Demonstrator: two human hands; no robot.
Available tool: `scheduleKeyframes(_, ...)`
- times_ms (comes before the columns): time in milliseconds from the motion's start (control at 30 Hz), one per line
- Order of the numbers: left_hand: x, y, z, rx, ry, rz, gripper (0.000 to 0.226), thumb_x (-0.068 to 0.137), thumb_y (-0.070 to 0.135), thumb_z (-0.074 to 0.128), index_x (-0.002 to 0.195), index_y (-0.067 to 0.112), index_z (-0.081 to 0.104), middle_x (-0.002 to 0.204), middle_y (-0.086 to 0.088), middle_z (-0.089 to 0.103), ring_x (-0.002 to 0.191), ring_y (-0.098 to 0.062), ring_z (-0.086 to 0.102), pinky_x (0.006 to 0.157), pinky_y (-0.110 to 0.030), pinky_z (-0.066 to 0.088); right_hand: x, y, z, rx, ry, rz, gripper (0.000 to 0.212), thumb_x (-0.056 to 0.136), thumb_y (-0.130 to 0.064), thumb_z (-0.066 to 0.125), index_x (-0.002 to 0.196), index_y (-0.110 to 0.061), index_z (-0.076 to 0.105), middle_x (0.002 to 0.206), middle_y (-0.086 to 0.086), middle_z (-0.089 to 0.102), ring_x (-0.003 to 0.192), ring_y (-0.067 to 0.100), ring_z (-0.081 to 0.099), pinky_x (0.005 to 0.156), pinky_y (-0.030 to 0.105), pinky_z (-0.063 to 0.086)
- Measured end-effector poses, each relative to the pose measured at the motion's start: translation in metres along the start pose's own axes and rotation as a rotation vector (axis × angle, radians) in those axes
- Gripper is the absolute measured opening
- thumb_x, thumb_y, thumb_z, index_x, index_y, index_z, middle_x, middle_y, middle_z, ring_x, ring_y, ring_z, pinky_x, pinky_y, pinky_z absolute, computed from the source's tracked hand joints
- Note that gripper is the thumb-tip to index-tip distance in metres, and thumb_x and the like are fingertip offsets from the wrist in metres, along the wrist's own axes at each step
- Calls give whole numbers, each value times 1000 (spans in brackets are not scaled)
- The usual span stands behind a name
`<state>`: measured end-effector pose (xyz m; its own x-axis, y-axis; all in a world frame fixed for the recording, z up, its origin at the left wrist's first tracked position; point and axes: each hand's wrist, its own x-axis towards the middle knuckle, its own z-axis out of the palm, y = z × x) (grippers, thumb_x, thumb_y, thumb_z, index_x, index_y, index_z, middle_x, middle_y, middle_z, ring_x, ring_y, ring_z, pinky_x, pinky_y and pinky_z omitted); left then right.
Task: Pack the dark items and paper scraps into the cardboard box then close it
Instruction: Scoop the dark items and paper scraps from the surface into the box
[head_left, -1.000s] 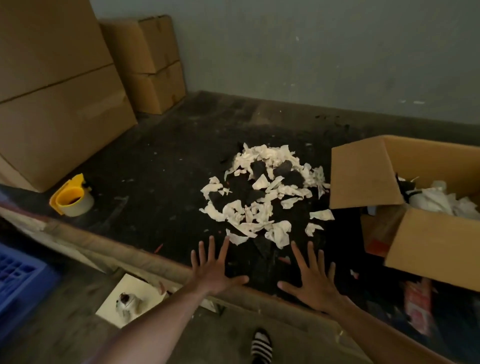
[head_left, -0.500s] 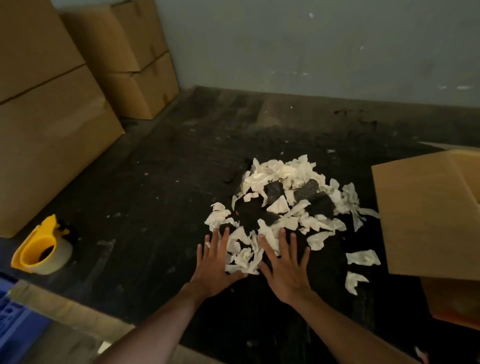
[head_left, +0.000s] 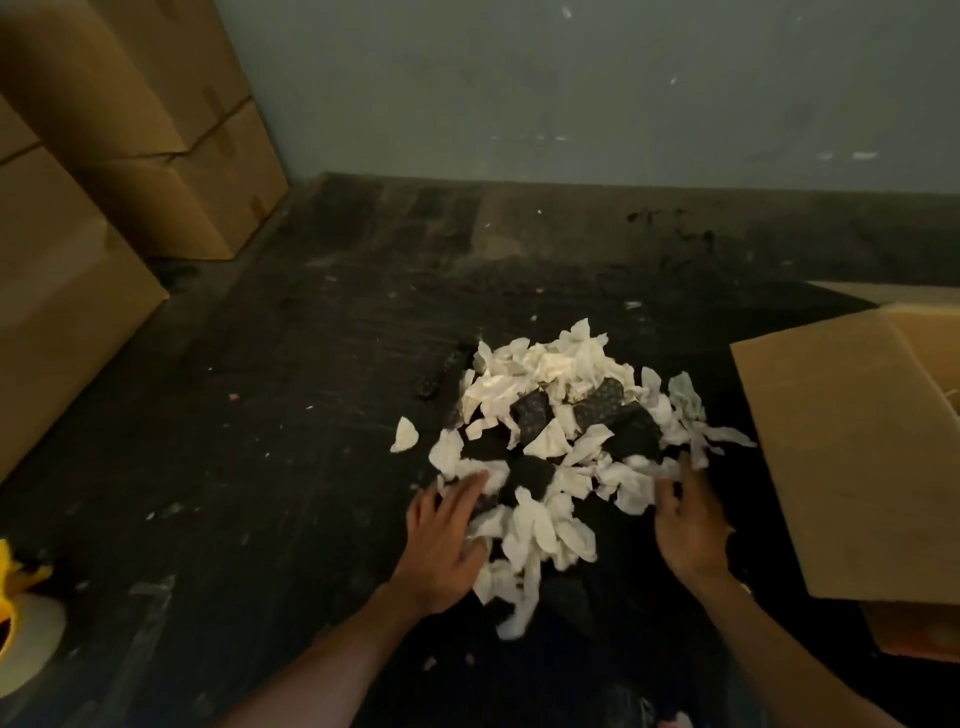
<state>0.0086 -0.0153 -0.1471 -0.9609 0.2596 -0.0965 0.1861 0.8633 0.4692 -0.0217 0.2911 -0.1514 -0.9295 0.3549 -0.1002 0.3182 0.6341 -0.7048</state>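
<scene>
A heap of white paper scraps (head_left: 540, 379) mixed with dark items (head_left: 532, 475) lies on the black surface in the middle of the view. My left hand (head_left: 444, 540) rests flat on the heap's near left side, fingers spread. My right hand (head_left: 688, 525) is at the heap's near right side, palm turned inward, fingers apart and touching scraps. Neither hand holds anything. The open cardboard box (head_left: 852, 447) stands at the right edge, one flap facing the heap; its inside is out of view.
Closed cardboard boxes (head_left: 171, 130) are stacked along the left against the grey wall. A yellow tape dispenser (head_left: 21, 629) sits at the bottom left edge. One loose scrap (head_left: 404, 435) lies just left of the heap.
Both hands have moved forward from the near edge and spread apart to the two sides of the heap. The view has shifted closer and leftward, so less of the box shows.
</scene>
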Motion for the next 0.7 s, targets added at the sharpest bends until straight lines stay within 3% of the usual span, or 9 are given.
scheduleKeyframes(67,9,13,-11,6,-28,75,73,86,54,38,149,53,0,157,10,20,143,-26,10,115,-45,5,-8,-21,5,169,-34,-98,61,95,-54,35,146,-21,40,148,12,42,136,29,40,108,41,35)
scheduleKeyframes(133,20,16,-31,34,11,105,73,85,68,39,148,55,4,149,8,22,135,-23,13,112,-47,17,-3,-47,-2,196,38,-156,56,93,-58,35,135,-25,49,142,9,44,132,27,42,104,37,37)
scheduleKeyframes(200,36,13,-55,54,55,64,88,76,80,44,148,54,1,149,5,16,135,-26,9,112,-51,20,17,-75,-15,125,104,-219,56,88,-64,38,132,-32,50,145,7,39,136,28,35,108,44,34)
scheduleKeyframes(233,49,9,-66,68,47,47,98,71,85,47,149,53,-5,153,4,7,140,-31,1,115,-55,13,33,-86,-20,62,88,-246,58,86,-67,41,136,-38,46,152,5,30,141,30,26,111,50,29)
scheduleKeyframes(333,106,0,-91,175,-52,151,124,60,92,52,145,47,-25,156,8,-34,139,-39,-34,111,-63,-13,94,-112,-27,-178,-241,-309,87,73,-77,57,143,-65,7,163,-3,-14,148,32,-12,113,63,8)
scheduleKeyframes(400,150,0,-98,220,-170,252,133,57,88,61,143,45,-31,150,7,-45,134,-39,-42,109,-62,-17,132,-121,-24,-377,-540,-349,110,63,-77,69,137,-70,-11,158,-4,-33,145,35,-25,114,69,5)
scheduleKeyframes(467,185,2,-101,218,-317,264,138,57,81,69,141,46,-34,152,6,-43,136,-37,-40,111,-60,-16,155,-125,-16,-539,-749,-378,122,57,-71,79,138,-70,-13,156,-6,-37,143,35,-29,112,72,7)
scheduleKeyframes(567,208,5,-100,288,-532,208,135,60,79,70,145,44,-28,159,5,-28,144,-34,-27,114,-55,-12,154,-126,-3,-584,-894,-371,124,54,-66,83,133,-75,-12,156,-13,-35,143,29,-32,114,69,5)
scheduleKeyframes(700,181,-1,-94,385,-562,241,132,59,88,59,142,43,-33,157,4,-34,143,-35,-28,117,-57,-9,122,-125,-6,-574,-947,-417,131,54,-67,84,131,-73,-21,151,-17,-43,138,22,-39,111,68,-3)
